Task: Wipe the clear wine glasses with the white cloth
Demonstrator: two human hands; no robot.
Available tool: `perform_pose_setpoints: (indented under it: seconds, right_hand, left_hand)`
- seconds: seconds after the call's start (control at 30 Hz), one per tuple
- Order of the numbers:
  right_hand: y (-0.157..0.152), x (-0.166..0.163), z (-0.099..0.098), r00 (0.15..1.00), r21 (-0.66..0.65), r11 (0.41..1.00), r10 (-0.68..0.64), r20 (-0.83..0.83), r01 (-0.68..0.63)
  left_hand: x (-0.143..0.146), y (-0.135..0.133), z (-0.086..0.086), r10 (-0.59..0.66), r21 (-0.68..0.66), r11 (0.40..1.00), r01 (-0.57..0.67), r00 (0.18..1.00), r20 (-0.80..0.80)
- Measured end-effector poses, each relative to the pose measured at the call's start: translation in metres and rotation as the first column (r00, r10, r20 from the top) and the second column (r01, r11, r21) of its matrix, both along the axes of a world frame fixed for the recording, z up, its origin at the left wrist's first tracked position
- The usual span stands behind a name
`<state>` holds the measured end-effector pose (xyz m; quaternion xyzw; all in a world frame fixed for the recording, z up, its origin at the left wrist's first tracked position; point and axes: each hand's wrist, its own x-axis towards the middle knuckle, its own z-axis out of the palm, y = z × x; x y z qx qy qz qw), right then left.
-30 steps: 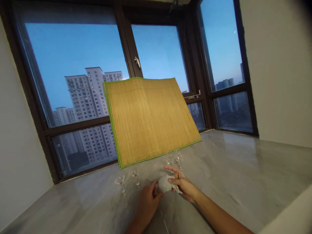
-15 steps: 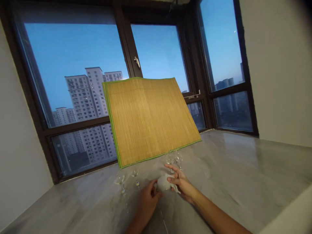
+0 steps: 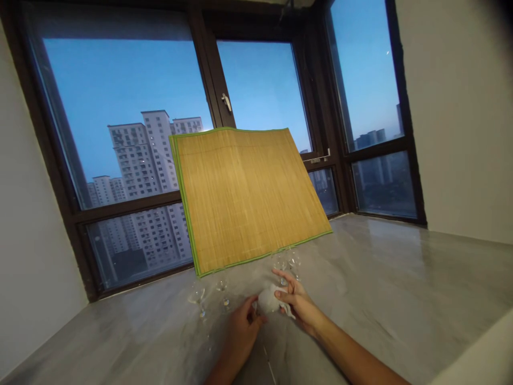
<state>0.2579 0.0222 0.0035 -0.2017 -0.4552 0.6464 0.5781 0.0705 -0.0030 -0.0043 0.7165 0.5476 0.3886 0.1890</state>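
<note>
My left hand (image 3: 245, 327) is closed, fingertips curled at the base of what looks like a stemmed glass (image 3: 264, 300), though its stem is mostly hidden by the fingers. The bowl of that glass looks whitish and cloudy, with a white cloth (image 3: 287, 310) pressed against or into it; I cannot tell which. My right hand (image 3: 298, 303) grips the cloth with the thumb on top, and its index finger stretches forward past the bowl. A tail of cloth hangs below the right fingers.
Clear stemmed glasses stand on the grey marbled sill: one (image 3: 197, 297) and another (image 3: 222, 289) to the left, and a pair (image 3: 294, 262) just beyond my right hand. Behind them a green-edged bamboo mat (image 3: 252, 192) leans against the window (image 3: 120, 80).
The cloth and the glass bowl have shifted very slightly between my hands. Both hands keep nearly the same place and grip.
</note>
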Motion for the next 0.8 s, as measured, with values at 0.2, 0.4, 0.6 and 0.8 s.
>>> perform_pose_setpoints:
  seconds: [0.2,0.4,0.6,0.8]
  right_hand:
    - [-0.0003,-0.0014,0.0004,1.0,-0.012,1.0,-0.023,0.002,0.023]
    - [0.0019,-0.0028,-0.0015,1.0,0.014,1.0,-0.022,-0.007,0.022]
    - [0.0025,-0.003,-0.0009,0.998,0.025,0.998,-0.065,0.01,0.064]
    - [0.001,-0.0059,0.0003,0.997,0.046,0.996,-0.074,0.019,0.073]
  left_hand:
    - [0.0003,-0.0005,0.0016,0.023,-0.011,1.0,-0.023,0.999,-0.023]
    - [0.0,0.0001,-0.0003,0.023,-0.013,1.0,-0.023,1.0,-0.01]
    - [0.0011,0.0013,-0.0022,0.031,-0.017,0.999,-0.031,1.0,-0.002]
    - [-0.0002,-0.0024,0.001,0.039,0.016,0.999,-0.037,0.995,-0.094]
